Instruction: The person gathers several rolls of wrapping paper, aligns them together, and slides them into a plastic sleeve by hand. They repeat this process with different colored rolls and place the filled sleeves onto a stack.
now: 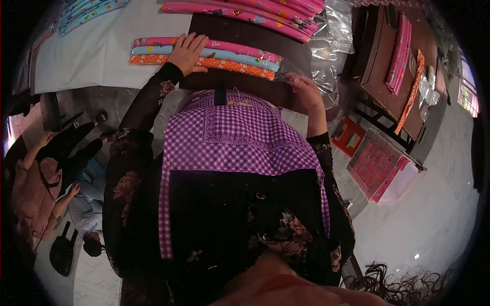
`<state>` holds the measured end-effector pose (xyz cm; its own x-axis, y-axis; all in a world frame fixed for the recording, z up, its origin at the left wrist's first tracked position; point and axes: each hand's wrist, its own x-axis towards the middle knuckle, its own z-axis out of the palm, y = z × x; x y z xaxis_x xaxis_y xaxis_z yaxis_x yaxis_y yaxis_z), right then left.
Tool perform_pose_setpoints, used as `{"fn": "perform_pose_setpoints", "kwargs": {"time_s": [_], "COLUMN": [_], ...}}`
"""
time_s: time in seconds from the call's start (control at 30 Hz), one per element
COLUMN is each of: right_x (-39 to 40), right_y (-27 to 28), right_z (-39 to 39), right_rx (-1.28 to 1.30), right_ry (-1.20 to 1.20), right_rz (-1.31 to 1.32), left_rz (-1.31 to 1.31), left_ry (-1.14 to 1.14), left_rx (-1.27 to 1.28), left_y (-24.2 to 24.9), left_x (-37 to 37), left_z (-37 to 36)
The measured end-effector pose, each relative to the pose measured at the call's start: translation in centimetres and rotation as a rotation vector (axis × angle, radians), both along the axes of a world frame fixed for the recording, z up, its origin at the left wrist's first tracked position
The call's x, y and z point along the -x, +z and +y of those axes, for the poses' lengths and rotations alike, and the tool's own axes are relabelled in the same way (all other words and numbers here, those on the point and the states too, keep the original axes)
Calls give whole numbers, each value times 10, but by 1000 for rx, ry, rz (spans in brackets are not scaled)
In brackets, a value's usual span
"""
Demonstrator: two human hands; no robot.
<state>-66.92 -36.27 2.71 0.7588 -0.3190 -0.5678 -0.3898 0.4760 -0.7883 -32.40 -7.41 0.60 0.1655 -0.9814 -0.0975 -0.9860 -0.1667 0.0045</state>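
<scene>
Three long, narrow printed rolls lie side by side across the table edge: a pink one (232,49), a light blue one (235,58) and an orange one with white spots (245,68). My left hand (188,55) rests on them with its fingers spread flat. Around their right end is a clear plastic bag (289,69). My right hand (308,92) pinches the edge of this bag, fingers closed, just beyond the rolls' right tip.
Pink rolls (250,15) are stacked at the back, blue ones (92,14) at the far left. More clear bags (326,56) lie on the table's right. A side table (380,66) carries further rolls; below stand an orange stool (348,136) and a crate (375,163). People sit at left.
</scene>
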Motion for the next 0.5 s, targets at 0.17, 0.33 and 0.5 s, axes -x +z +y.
{"fn": "perform_pose_setpoints", "kwargs": {"time_s": [0.17, 0.33, 0.5], "right_x": [-8, -12, -23], "right_y": [-16, -26, -3], "right_z": [7, 8, 14], "right_rx": [-106, -143, 85], "right_ry": [-125, -113, 74], "right_rz": [-147, -288, -32], "left_rz": [41, 44, -17], "left_ry": [11, 16, -16], "left_rx": [-2, -34, 42], "left_y": [0, 3, 2], "left_x": [1, 2, 1], "left_z": [-2, -3, -2]}}
